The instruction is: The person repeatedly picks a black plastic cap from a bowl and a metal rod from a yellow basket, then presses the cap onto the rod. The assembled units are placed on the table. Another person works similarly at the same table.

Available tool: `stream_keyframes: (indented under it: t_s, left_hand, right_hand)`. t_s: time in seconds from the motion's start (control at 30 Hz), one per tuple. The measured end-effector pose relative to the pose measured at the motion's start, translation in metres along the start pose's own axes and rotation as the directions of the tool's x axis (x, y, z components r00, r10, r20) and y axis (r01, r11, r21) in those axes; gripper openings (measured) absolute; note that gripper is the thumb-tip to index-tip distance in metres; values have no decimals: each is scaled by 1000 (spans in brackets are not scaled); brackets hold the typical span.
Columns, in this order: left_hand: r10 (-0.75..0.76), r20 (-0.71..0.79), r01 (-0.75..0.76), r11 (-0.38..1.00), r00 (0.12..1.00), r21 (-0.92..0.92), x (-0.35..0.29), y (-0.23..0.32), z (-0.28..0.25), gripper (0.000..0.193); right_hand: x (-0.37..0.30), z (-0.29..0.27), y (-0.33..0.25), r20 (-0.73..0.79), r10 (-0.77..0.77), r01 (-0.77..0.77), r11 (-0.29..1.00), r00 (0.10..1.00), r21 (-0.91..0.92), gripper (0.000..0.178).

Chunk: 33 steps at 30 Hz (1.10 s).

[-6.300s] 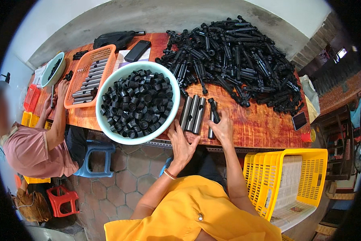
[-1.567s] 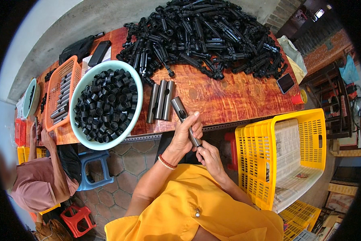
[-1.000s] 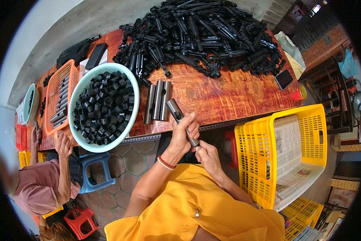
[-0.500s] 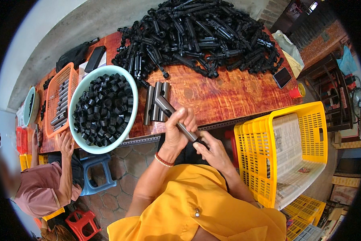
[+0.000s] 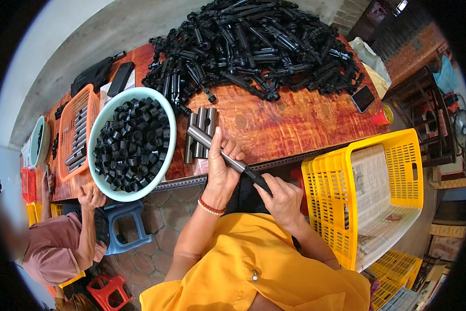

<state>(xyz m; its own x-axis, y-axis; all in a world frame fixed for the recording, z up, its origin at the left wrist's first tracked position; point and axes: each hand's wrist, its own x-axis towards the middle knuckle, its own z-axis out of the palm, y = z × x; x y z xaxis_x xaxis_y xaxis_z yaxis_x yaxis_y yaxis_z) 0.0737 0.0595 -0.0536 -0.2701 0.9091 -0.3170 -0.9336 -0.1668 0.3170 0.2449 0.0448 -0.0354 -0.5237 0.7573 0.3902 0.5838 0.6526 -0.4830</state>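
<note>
Left hand [image 5: 221, 168] closed around grey metal tube [image 5: 212, 145], right hand [image 5: 282, 199] gripping its black lower end, above counter [image 5: 290, 122] edge, near basin [image 5: 168, 155] of black rings.

Table: we saw a long brown wooden table [image 5: 295, 119].
Big bowl: a pale green bowl [image 5: 168, 155] sat on the table, full of small black rings [image 5: 132, 145].
Black pile: a big heap of black parts [image 5: 253, 46] lay at the far side of the table.
Orange basket: an orange basket [image 5: 69, 116] sat to the left of the bowl, with grey tubes [image 5: 76, 150] in it.
Yellow crate: we saw a yellow crate [image 5: 414, 176] to the right, just beside the table, with newspaper [image 5: 380, 207] inside.
Phone: a dark phone [image 5: 363, 98] lay near the table's right end, next to a small red cup [image 5: 381, 117].
Other person: someone in a pink shirt [image 5: 51, 249] sat at the left by a blue stool [image 5: 126, 228].
</note>
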Motion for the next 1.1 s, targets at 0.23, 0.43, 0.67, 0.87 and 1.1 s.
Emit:
stream_keyframes:
  t_s: [0.23,0.43,0.67,0.87,1.1]
  left_hand:
    - [22,-5,-22,994,1000,-109,2,-2,3,38]
    - [9,-48,-18,983,999,-183,6,-2,7,39]
    - [-3,4,4,969,1000,-246,11,1,7,37]
    - [10,181,46,953,983,-301,18,21,6,38]
    - [-131,128,164,941,983,-297,9,-11,15,36]
  right_hand:
    - [9,-5,7,42,-172,177,971,984,-161,30]
    - [17,-6,15,83,-249,262,940,965,-220,30]
    - [20,-7,12,140,-219,250,929,966,-272,29]
    - [35,-43,7,-19,68,-55,919,998,391,52]
    - [41,-24,2,-146,148,-26,783,978,621,71]
